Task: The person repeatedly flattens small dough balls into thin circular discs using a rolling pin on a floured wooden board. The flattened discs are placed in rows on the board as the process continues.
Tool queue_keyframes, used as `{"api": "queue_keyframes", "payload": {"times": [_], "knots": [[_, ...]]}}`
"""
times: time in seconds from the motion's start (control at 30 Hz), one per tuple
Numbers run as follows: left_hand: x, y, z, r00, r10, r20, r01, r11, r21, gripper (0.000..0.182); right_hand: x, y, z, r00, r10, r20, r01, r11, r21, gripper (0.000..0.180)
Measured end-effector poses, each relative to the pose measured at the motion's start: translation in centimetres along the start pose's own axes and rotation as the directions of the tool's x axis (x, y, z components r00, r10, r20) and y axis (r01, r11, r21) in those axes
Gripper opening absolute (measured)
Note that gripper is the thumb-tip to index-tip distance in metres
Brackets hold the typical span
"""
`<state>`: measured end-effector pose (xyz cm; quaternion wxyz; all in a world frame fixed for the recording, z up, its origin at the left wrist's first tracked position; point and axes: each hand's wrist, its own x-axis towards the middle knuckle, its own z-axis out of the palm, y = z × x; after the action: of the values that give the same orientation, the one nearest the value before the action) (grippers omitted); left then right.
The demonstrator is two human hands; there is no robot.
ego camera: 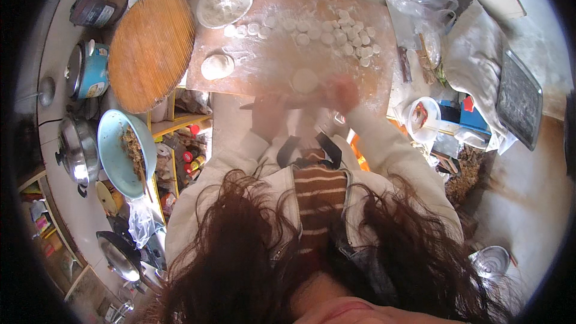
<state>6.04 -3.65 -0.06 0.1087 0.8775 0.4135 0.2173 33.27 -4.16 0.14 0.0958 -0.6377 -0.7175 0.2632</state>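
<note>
In the head view a blurred patch covers the middle. At the near edge of a floured wooden board, my left hand closes over a thin rolling pin, whose tapered tip sticks out at the left. My right hand is curled at the pin's other end, its fingers smeared by blur. Just beyond the pin lies a flat round of dough. Several small dough discs cluster at the far right of the board, and a row of dough pieces runs left. A dough lump rests on the left.
A white bowl of flour stands at the board's far left corner. Left are a round ridged wooden tray and a pale blue basin with filling and chopsticks. A cleaver, plastic bags and a white tub lie right.
</note>
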Motion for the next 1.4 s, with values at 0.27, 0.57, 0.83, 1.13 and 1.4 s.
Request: {"api": "queue_keyframes", "payload": {"times": [0.27,0.57,0.83,1.13,1.4], "knots": [[-0.3,-0.3,-1.3,0.995,0.080,-0.064,-0.089,0.985,-0.149,0.025,6.3,-1.9,3.0,0.988,0.140,-0.069,-0.143,0.989,-0.040,0.041],[-2.5,-3.0,-2.2,1.000,-0.030,-0.004,0.028,0.969,-0.245,0.037,10.4,-7.6,-1.6,0.999,-0.037,0.023,0.037,0.999,0.021,0.026],[-0.6,-3.8,-6.7,0.958,-0.102,0.268,0.145,0.978,-0.147,0.040,21.7,-15.5,6.0,0.953,-0.299,-0.037,0.281,0.837,0.469,0.025],[-1.5,-6.7,-3.5,0.998,0.037,-0.053,-0.047,0.980,-0.192,0.037,14.5,-1.2,3.0,0.678,-0.124,0.725,-0.231,0.900,0.370,0.018],[0.5,-7.4,-3.0,1.000,0.022,-0.002,-0.022,0.956,-0.292,0.039,24.4,-9.9,-0.1,0.957,-0.048,-0.287,0.110,0.973,0.203,0.018]]}}
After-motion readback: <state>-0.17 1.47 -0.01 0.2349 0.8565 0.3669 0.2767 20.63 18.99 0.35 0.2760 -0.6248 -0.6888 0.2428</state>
